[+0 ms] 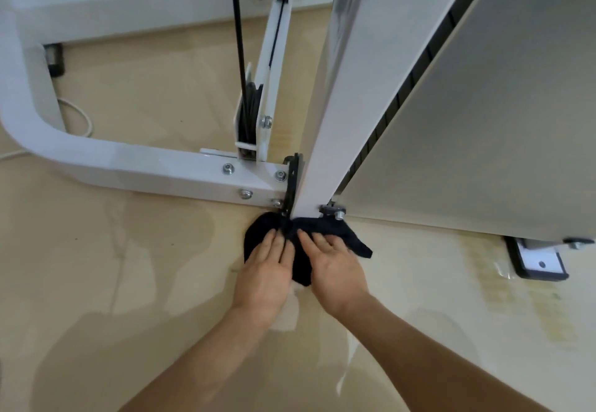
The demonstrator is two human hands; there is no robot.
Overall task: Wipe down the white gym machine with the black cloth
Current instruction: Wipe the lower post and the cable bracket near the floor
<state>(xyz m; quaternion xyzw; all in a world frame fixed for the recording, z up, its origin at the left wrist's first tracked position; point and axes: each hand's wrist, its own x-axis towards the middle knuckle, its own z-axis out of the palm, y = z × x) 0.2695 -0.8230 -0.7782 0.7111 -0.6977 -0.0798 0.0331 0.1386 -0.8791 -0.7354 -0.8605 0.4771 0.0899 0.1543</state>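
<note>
At foot of white gym machine (332, 105), head view: black cloth (300, 265) lies on beige floor (129, 282), bunched up against bottom of the upright post and touching it. L hand (266, 269) & R hand (335, 266) both lie flat on cloth, side by side. Fingers are straight, pointing at post, not curled round anything. Cloth shows between hands and sticks out both sides, one corner trailing R.

Base rail (145, 166) w/ bolts meets post from L. Black bracket (292, 182) at that joint sits just above cloth. Bolted foot (333, 211) at post's R bottom is just beside cloth, so post base is crowded both sides. Pulley bracket (258, 111) w/ black cable (238, 40) stands on rail behind. Grey panel (483, 121) is R of post. Black-edged plate (538, 263) lies on floor under panel. White cord (84, 118) lies far L.
</note>
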